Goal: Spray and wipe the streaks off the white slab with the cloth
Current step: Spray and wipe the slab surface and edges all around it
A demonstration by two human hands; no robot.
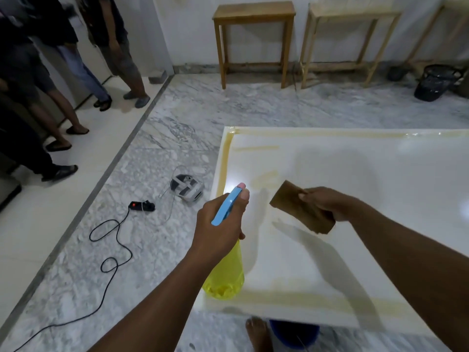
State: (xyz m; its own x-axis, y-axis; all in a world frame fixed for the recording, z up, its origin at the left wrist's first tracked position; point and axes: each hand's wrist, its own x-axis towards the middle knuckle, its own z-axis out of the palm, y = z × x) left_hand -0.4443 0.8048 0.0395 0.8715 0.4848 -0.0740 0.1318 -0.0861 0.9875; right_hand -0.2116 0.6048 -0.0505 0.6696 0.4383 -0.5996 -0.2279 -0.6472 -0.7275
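The left hand (218, 224) grips a spray bottle (227, 273) by its neck, fingers curled round the blue trigger head, nozzle aimed over the slab's near-left part. The bottle's yellow body hangs over the slab's near-left corner. The right hand (327, 203) pinches a folded brown cloth (286, 199), held above the slab, just right of the bottle and apart from it. The white slab (355, 174) lies flat below and ahead of both hands. Yellowish streaks (256, 148) run along its far, left and near edges and smear ahead of the nozzle. A headset (186, 189) and a power strip (142, 206) lie on the marble floor (177, 118), left of the slab.
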